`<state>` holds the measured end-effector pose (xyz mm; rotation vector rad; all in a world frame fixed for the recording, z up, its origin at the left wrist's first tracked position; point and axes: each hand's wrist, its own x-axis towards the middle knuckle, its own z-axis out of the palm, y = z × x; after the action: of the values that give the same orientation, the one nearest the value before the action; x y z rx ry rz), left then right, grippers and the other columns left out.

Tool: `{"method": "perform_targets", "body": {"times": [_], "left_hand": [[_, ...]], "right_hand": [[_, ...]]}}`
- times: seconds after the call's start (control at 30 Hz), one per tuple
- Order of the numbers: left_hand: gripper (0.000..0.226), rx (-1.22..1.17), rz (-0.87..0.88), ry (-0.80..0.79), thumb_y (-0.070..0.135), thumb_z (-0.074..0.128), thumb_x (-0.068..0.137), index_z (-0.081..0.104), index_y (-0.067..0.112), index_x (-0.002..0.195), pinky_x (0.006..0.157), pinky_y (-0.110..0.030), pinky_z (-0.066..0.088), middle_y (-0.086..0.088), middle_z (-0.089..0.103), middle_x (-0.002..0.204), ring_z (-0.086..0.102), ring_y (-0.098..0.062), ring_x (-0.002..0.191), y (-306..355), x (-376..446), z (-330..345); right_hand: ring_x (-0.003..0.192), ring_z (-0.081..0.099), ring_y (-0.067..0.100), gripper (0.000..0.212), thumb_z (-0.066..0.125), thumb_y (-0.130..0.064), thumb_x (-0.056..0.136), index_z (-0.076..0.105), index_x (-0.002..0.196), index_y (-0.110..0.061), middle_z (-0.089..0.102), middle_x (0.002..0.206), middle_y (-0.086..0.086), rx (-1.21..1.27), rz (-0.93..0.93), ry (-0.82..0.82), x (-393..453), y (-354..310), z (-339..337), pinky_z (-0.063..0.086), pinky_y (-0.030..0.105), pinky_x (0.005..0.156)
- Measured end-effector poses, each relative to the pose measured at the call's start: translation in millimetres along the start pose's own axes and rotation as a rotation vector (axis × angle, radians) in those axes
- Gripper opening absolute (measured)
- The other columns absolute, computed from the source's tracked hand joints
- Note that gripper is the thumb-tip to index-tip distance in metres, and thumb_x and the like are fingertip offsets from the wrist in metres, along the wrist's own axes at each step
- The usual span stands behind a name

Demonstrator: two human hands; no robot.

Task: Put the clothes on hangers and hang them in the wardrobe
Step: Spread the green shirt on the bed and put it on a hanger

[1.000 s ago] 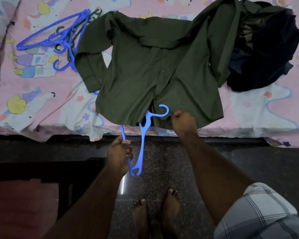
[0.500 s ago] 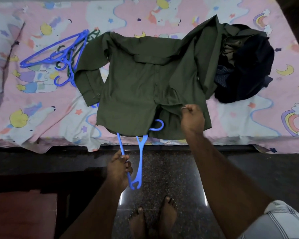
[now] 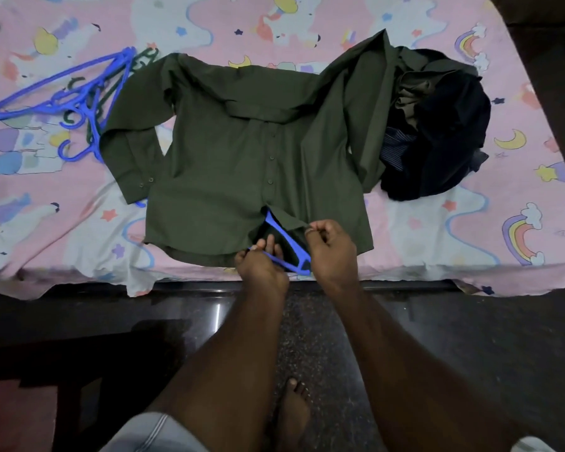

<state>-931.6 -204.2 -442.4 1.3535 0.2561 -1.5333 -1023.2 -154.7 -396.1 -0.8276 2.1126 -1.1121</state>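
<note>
A dark green shirt (image 3: 229, 164) lies buttoned and spread flat on the bed, hem toward me. A blue plastic hanger (image 3: 287, 243) pokes out of the shirt's bottom opening, its upper part hidden under the cloth. My left hand (image 3: 261, 265) grips the hanger's near arm at the hem. My right hand (image 3: 331, 252) pinches the shirt's hem edge and lifts it just right of the hanger.
Several spare blue and green hangers (image 3: 75, 96) lie on the bed at the left. A heap of dark clothes (image 3: 437, 132) sits at the right, under the shirt's sleeve. The pink patterned bedsheet (image 3: 470, 230) ends at a dark bed edge (image 3: 405, 287); my foot stands on the floor below.
My left hand has moved up from below the bed edge and pushed the hanger farther into the shirt. The right hand has kept hold of the hem. The camera has moved closer.
</note>
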Motion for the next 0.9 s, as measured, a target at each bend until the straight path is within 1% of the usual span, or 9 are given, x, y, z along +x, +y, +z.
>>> {"method": "perform_targets", "body": {"times": [0.17,0.27,0.37,0.47,0.53,0.63,0.7,0.8,0.9], "left_hand": [[0.040,0.516,-0.200,-0.216,0.025,0.048,0.101,0.061,0.001,0.131,0.084,-0.042,0.061,-0.022,0.066,0.124,0.066,-0.037,0.110,-7.3,30.9,42.2],[0.040,0.750,-0.263,-0.276,0.023,0.041,0.106,0.059,-0.003,0.132,0.084,-0.040,0.059,-0.020,0.066,0.109,0.064,-0.030,0.092,4.0,24.2,51.3],[0.036,0.807,-0.330,-0.259,0.022,0.043,0.103,0.064,0.001,0.125,0.072,-0.037,0.061,-0.018,0.069,0.114,0.066,-0.031,0.096,11.8,29.1,43.8],[0.035,0.895,-0.374,-0.318,0.022,0.050,0.099,0.066,0.001,0.123,0.097,-0.046,0.053,-0.019,0.068,0.124,0.067,-0.035,0.108,14.3,35.6,41.1],[0.024,1.137,-0.155,-0.301,0.014,0.054,0.099,0.069,0.003,0.113,0.093,-0.046,0.056,-0.022,0.070,0.114,0.068,-0.036,0.099,17.8,32.8,41.4],[0.019,1.674,0.553,-0.158,0.017,0.064,0.092,0.070,0.011,0.109,0.091,-0.039,0.050,-0.017,0.069,0.111,0.063,-0.037,0.105,38.5,38.9,25.1],[0.025,1.848,0.862,-0.193,0.022,0.069,0.087,0.066,0.016,0.110,0.094,-0.040,0.043,-0.013,0.063,0.116,0.056,-0.037,0.112,56.8,49.8,10.5],[0.038,2.242,0.831,-0.169,0.038,0.069,0.087,0.058,0.027,0.123,0.098,-0.043,0.039,-0.003,0.053,0.133,0.044,-0.032,0.123,75.9,64.7,2.2],[0.028,2.289,0.896,-0.260,0.034,0.062,0.092,0.059,0.031,0.120,0.096,-0.043,0.038,0.000,0.056,0.131,0.048,-0.030,0.122,83.0,76.4,3.6]], "right_hand": [[0.076,0.060,0.012,0.010,0.062,-0.022,0.095,0.069,0.097,-0.016,0.066,0.079,-0.007,-0.035,-0.021,-0.045,5.1,9.2,-5.6,0.047,0.029,0.073],[0.078,0.062,0.013,0.008,0.062,-0.021,0.095,0.070,0.096,-0.017,0.068,0.081,-0.006,-0.045,-0.015,-0.097,5.1,13.9,-7.3,0.049,0.030,0.074],[0.082,0.065,0.016,0.009,0.063,-0.018,0.093,0.071,0.095,-0.017,0.071,0.086,-0.002,-0.075,0.012,-0.148,5.2,19.0,-4.3,0.051,0.031,0.077],[0.084,0.062,0.018,0.013,0.064,-0.022,0.092,0.072,0.090,-0.012,0.068,0.086,0.000,-0.125,-0.020,-0.158,8.7,23.5,-2.0,0.047,0.031,0.076],[0.082,0.056,0.019,0.021,0.064,-0.026,0.093,0.070,0.082,-0.009,0.058,0.084,0.002,-0.158,-0.026,-0.131,13.6,22.7,-3.1,0.040,0.031,0.072],[0.081,0.054,0.020,0.026,0.063,-0.027,0.094,0.069,0.077,-0.008,0.053,0.080,0.000,-0.145,-0.017,-0.084,20.9,12.0,-4.2,0.036,0.028,0.073],[0.080,0.055,0.021,0.034,0.062,-0.029,0.095,0.061,0.066,-0.012,0.051,0.072,-0.003,-0.136,0.001,-0.083,27.8,3.3,-1.9,0.038,0.030,0.072],[0.081,0.059,0.019,0.029,0.061,-0.031,0.096,0.062,0.069,-0.020,0.062,0.073,-0.007,-0.227,-0.009,-0.164,40.7,-2.2,8.5,0.039,0.027,0.072],[0.107,0.066,0.017,0.026,0.065,-0.029,0.093,0.073,0.115,-0.018,0.074,0.112,-0.001,-0.309,0.030,-0.252,52.1,0.2,23.3,0.044,0.022,0.091]]}}
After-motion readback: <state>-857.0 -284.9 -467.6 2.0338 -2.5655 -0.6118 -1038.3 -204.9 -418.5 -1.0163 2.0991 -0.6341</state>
